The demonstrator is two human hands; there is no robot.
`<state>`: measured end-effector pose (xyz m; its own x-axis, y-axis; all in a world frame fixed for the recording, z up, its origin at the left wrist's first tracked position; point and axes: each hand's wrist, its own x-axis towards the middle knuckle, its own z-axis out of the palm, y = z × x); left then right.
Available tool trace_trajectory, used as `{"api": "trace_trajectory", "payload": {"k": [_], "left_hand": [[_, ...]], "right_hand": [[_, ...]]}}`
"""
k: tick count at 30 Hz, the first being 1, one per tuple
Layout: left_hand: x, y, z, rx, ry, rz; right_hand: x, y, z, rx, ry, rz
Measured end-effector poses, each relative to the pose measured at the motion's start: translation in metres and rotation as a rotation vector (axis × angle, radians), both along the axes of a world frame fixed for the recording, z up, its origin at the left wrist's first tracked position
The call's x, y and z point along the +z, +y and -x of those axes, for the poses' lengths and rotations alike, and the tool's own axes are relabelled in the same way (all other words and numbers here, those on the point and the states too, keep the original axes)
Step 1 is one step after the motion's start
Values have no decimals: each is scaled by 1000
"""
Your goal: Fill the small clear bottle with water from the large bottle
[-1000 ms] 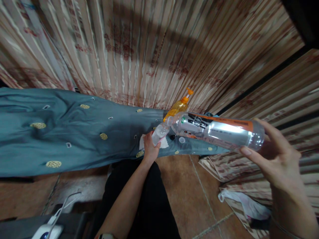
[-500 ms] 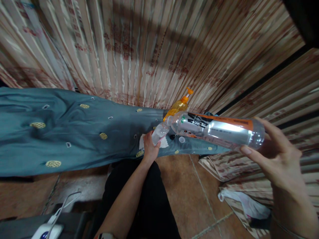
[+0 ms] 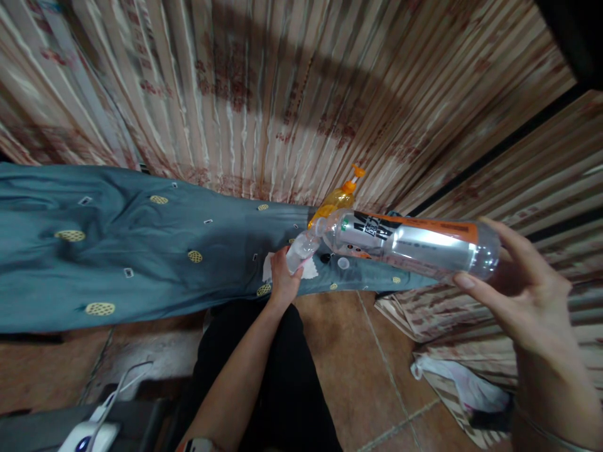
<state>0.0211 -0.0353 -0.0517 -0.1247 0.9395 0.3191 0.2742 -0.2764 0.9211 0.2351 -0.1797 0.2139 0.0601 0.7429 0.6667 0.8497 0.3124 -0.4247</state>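
Observation:
My right hand (image 3: 527, 282) grips the base of a large clear plastic bottle (image 3: 424, 245) with an orange and black label. The bottle lies nearly level, its neck pointing left. My left hand (image 3: 285, 276) is wrapped round a small clear bottle (image 3: 301, 249), tilted so its mouth meets the large bottle's mouth. Whether liquid passes between them I cannot tell. A white tissue (image 3: 309, 270) lies under the left hand. Just behind the two mouths stands a yellow pump bottle (image 3: 336, 202) with an orange pump top, partly hidden by the large bottle.
A green cloth with pineapple prints (image 3: 155, 251) covers the long narrow surface. A black cap (image 3: 325, 258) and a clear round cap (image 3: 343, 263) lie on it. Patterned curtains (image 3: 264, 94) hang behind and at right. A white power strip (image 3: 89, 436) with a cable sits at lower left.
Almost nothing differs. Both hands hold their bottles mouth to mouth in nearly the same place, and the view has shifted very slightly.

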Motion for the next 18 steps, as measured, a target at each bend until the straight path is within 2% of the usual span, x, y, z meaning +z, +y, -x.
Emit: {"api": "trace_trajectory", "payload": {"k": [18], "left_hand": [[2,-1,-1,3,15,13]], "right_hand": [[7,1,3,0,-72,10]]}}
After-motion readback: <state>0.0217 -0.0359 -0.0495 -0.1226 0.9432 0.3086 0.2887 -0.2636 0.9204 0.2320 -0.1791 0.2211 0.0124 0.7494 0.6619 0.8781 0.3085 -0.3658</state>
